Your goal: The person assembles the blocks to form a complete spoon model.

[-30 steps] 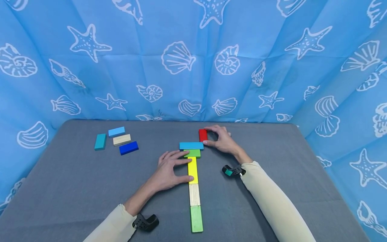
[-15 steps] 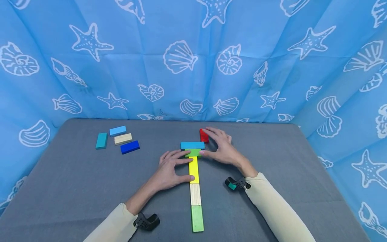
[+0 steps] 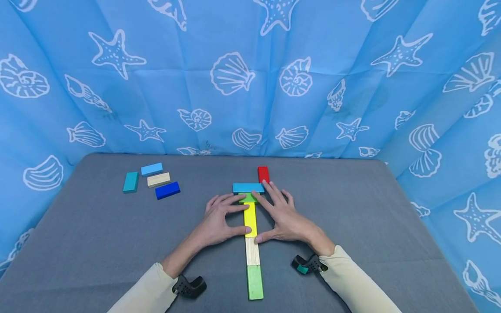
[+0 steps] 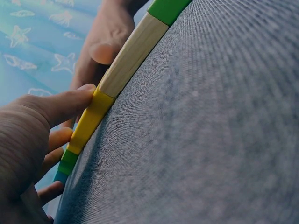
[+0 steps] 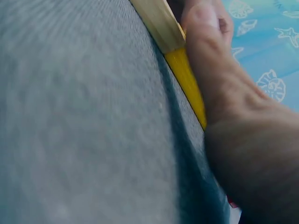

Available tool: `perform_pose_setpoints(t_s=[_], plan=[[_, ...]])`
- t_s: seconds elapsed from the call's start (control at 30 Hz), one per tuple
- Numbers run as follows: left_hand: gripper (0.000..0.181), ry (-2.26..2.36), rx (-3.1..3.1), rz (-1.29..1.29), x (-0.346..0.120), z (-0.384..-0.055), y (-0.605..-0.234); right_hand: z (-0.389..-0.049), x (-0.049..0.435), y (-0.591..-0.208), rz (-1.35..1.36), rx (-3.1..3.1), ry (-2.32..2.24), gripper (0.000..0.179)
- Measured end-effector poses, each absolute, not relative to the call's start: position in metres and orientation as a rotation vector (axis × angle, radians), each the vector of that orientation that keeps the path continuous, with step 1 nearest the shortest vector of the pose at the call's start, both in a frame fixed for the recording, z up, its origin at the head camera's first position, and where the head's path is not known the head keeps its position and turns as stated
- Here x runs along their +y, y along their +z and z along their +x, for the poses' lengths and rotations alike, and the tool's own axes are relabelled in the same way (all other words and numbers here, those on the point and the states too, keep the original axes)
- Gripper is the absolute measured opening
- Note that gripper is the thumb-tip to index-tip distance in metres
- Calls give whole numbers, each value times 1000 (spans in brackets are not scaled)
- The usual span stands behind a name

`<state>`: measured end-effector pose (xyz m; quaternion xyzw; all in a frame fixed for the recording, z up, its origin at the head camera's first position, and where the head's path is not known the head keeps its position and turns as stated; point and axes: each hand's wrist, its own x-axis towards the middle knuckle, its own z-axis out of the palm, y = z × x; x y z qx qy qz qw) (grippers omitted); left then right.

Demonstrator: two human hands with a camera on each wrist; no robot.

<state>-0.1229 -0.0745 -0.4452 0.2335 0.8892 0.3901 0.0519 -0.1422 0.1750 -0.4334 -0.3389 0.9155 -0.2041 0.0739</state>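
Observation:
A straight row of wooden blocks runs away from me. From near to far it holds a light green block [image 3: 255, 282], a plain wood block [image 3: 252, 252], a yellow block [image 3: 250, 219] and a green block [image 3: 245, 198]. A blue block [image 3: 248, 188] lies crosswise at the far end, with a red block [image 3: 263, 173] behind its right corner. My left hand [image 3: 217, 222] touches the row from the left, thumb on the yellow block [image 4: 88, 121] and fingers spread. From the right, my right hand [image 3: 288, 219] spreads along the row, thumb at the plain wood block [image 5: 161, 23], fingertips near the green, blue and red blocks.
Several loose blocks lie at the back left: a teal block [image 3: 131, 182], a light blue block [image 3: 151, 169], a plain wood block [image 3: 158, 180] and a dark blue block [image 3: 167, 190]. Behind the grey cloth-covered table [image 3: 98, 252] hangs a blue curtain [image 3: 164, 87] with shell prints.
My right hand has left the red block and come nearer along the row's right side, fingers spreading wider. The left hand stays in place. The red block stays behind the blue one.

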Motion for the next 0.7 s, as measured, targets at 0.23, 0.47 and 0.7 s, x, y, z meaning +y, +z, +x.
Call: perform_pose_setpoints(t_s=[0.23, 0.47, 0.7], plan=[[63, 1192, 2712, 710, -74, -122, -445, -142, 172, -436, -996, 2759, -527, 119], [62, 1199, 2706, 715, -75, -122, -446, -142, 173, -439, -1001, 2763, -528, 119], [62, 1198, 2704, 738, -75, -122, -445, -142, 173, -439, -1016, 2773, -529, 119]])
